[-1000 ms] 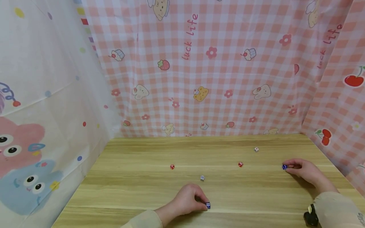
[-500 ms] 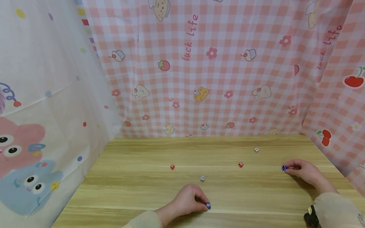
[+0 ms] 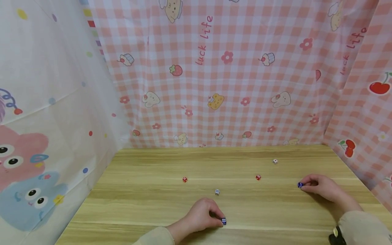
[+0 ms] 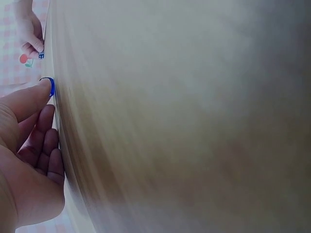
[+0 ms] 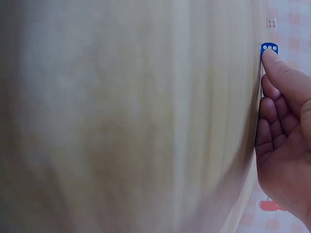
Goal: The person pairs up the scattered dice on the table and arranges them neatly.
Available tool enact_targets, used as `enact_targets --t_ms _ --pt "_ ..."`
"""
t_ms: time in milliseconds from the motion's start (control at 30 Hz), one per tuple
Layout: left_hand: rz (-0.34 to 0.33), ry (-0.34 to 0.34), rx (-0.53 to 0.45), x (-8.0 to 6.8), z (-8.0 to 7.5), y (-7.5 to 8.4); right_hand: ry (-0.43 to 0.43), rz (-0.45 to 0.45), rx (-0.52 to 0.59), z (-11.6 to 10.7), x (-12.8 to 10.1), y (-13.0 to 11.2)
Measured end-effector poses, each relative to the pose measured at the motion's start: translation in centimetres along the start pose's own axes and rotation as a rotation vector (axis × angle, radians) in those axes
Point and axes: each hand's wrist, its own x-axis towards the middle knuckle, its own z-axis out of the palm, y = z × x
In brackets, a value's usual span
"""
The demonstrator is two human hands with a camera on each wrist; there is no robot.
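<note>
Near the front of the wooden table (image 3: 147,204), my left hand (image 3: 202,215) pinches a blue die (image 3: 224,221) between thumb and finger. At the right side my right hand (image 3: 321,187) pinches a second blue die (image 3: 300,185) by its fingertips. The left wrist view shows the left hand's die (image 4: 50,86) at the thumb tip, low over the wood. In the right wrist view the other blue die (image 5: 269,48) shows white dots above the thumb, with the remaining fingers curled beneath.
A white die (image 3: 217,192) lies just beyond my left hand. One red die (image 3: 184,179) is farther left, another red die (image 3: 258,177) right of centre. A second white die (image 3: 275,161) sits toward the back. Checked pink cloth (image 3: 232,119) hangs behind the table.
My right hand has moved a little left and toward the table's front, carrying its blue die along. The left hand and the loose dice have stayed in place.
</note>
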Motion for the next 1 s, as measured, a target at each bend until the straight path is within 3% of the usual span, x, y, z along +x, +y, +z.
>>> enact_targets --t_ms 233,500,900,1000 --pt "0.006 0.004 0.013 0.0 0.0 -0.1 -0.064 -0.073 0.02 1.0 0.0 -0.6" --pt "-0.002 0.002 -0.009 -0.1 0.0 -0.2 -0.095 -0.127 0.039 2.3 0.1 -1.3" --pt "-0.012 0.001 -0.003 -0.1 -0.1 0.0 -0.126 -0.283 0.058 4.3 0.6 -3.1" --pt "-0.009 0.001 -0.001 -0.1 -0.1 0.0 -0.137 -0.282 0.062 4.9 0.5 -3.7"
